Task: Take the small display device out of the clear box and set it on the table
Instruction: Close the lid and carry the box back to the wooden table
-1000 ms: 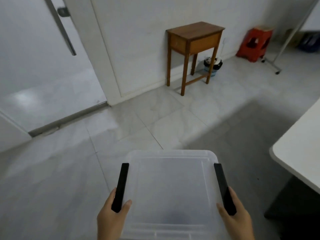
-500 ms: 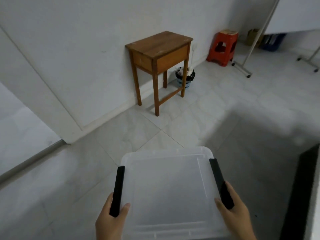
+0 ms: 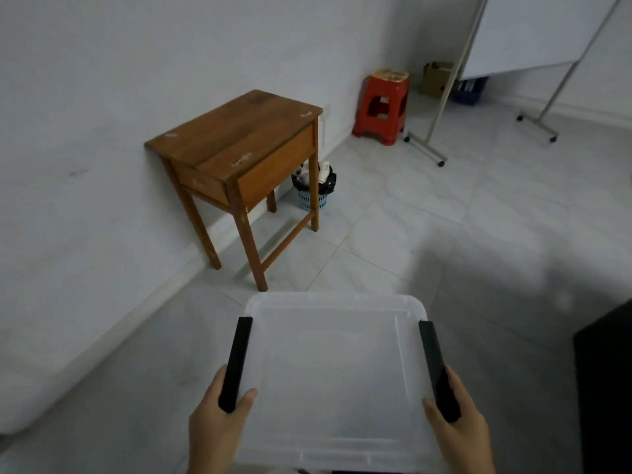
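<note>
A clear plastic box [image 3: 335,371] with a translucent lid and two black side latches is held in front of me, above the tiled floor. My left hand [image 3: 219,429] grips its left black latch and my right hand [image 3: 458,425] grips its right black latch. The lid is on, and I cannot make out the small display device through it. A small brown wooden table [image 3: 239,145] stands against the white wall, ahead and to the left of the box.
A blue waste basket [image 3: 313,189] with a black liner sits behind the table's right legs. A red plastic stool [image 3: 381,106] stands farther back. A wheeled metal stand [image 3: 434,138] holds a white board at right. A dark edge [image 3: 605,388] fills the lower right.
The view has swung right and come closer to the wooden table, which looks larger and nearer. The door at left has left the view. Both hands keep the same hold on the box.
</note>
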A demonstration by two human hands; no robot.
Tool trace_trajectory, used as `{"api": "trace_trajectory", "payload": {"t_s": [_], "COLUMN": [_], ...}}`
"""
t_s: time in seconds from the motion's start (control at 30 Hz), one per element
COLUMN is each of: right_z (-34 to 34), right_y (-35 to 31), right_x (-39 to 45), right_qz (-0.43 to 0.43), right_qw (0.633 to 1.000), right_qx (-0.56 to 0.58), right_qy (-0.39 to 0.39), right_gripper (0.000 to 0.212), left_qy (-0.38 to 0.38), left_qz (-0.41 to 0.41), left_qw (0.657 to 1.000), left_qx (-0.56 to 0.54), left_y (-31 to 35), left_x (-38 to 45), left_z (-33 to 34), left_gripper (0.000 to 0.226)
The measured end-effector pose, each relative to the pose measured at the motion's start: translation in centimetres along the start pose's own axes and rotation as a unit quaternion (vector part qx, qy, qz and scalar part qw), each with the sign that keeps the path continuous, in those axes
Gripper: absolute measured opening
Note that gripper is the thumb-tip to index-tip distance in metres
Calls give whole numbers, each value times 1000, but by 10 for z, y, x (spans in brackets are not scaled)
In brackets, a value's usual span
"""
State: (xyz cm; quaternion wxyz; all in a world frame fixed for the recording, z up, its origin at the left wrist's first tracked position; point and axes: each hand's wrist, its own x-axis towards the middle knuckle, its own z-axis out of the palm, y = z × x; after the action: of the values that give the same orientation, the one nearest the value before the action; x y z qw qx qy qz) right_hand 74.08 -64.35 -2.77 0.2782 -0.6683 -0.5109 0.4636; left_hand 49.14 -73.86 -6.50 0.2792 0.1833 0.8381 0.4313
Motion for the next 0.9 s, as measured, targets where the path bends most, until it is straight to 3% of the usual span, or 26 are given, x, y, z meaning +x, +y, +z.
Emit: {"api": "trace_trajectory", "payload": {"t_s": [0.2,0.47,0.7,0.9], "right_z": [19,25,60,109], "right_y": [-50,-158,-228,-311], "right_x": [146,373,504,620], "right_qz": [9,-42,-26,-62], "right_qw": [1000,999,995,995], "right_qx": [12,-22,-68,-59], "right_qy": [23,-23,-66,-56], "right_gripper": [60,62,61,60], "left_qy": [-9,54,40,33], "left_qz": [-2,-37,-103,-71], "left_qw": [1000,998,994,996], "left_qx": [14,-8,-5,-42], "left_y": [79,210,272,354], "left_x": [112,246,349,471], "left_z": [85,194,245,274], "left_gripper": [53,52,62,60]}}
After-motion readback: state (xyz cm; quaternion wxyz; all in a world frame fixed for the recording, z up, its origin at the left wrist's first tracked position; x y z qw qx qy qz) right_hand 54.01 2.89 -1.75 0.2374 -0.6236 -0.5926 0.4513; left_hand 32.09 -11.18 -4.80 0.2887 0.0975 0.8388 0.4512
